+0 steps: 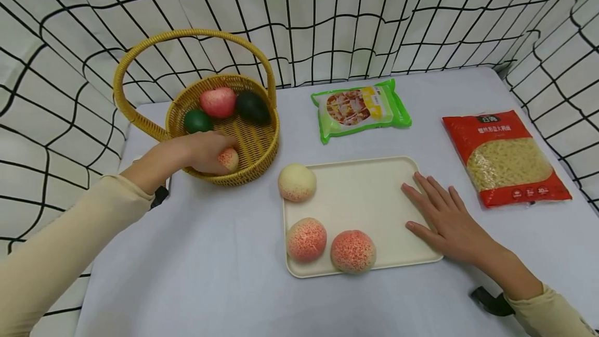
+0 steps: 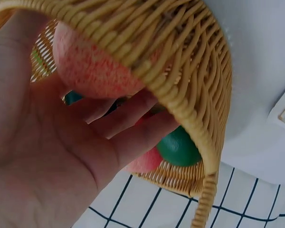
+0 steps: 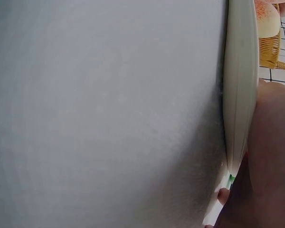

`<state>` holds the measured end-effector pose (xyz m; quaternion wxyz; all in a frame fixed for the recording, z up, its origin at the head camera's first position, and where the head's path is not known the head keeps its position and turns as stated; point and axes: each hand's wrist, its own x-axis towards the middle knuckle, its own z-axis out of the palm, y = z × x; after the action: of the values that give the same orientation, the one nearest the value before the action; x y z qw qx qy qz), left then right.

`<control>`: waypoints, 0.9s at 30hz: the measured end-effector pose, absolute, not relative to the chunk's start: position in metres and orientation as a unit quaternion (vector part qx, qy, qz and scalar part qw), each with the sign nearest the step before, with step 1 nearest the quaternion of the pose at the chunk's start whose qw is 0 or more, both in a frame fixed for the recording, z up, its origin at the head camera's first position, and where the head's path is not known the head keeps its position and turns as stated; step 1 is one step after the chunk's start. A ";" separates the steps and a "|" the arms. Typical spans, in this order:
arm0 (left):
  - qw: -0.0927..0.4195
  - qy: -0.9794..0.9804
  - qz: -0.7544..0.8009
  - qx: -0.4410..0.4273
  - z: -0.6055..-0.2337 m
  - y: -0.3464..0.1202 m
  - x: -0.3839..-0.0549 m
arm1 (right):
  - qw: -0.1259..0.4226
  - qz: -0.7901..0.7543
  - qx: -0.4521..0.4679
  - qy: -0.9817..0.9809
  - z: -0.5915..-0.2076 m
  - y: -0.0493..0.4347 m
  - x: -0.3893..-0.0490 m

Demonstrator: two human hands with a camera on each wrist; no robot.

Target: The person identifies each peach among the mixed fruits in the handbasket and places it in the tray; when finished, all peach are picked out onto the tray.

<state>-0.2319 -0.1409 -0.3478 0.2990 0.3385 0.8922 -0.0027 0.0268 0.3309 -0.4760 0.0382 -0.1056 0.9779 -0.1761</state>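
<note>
My left hand (image 1: 209,152) reaches over the near rim of a wicker basket (image 1: 262,163) and grips a pale, pink-speckled peach (image 1: 229,159). In the left wrist view the thumb and fingers lie around that peach (image 2: 92,66), partly behind the basket's rim. My right hand (image 1: 446,222) lies flat with spread fingers over the right edge of a cream tray (image 1: 365,196). On the tray sit a pale yellow peach (image 1: 297,182) at the far left corner and two pink-speckled peaches, one at the near left (image 1: 306,240) and another beside it (image 1: 353,251).
Inside the basket are a red-pink fruit (image 1: 218,102), a dark green avocado-like fruit (image 1: 252,107) and a smaller green one (image 1: 197,121). A green food packet (image 1: 361,109) lies behind the tray, a red pasta bag (image 1: 507,157) to its right. Black wire grid (image 1: 323,20) borders the table.
</note>
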 end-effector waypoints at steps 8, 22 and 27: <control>0.298 0.897 -0.037 0.324 -0.351 -0.134 -0.231 | 0.039 -0.176 -0.101 0.978 -0.476 0.330 0.027; 0.303 0.896 -0.052 0.320 -0.354 -0.128 -0.230 | 0.036 -0.176 -0.107 0.978 -0.477 0.331 0.027; 0.300 0.897 -0.045 0.322 -0.357 -0.128 -0.229 | 0.036 -0.175 -0.106 0.978 -0.476 0.331 0.027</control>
<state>-0.2287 -0.1281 -0.3570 0.2995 0.3216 0.8971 -0.0452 0.0270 0.3309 -0.4762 0.0357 -0.1065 0.9781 -0.1752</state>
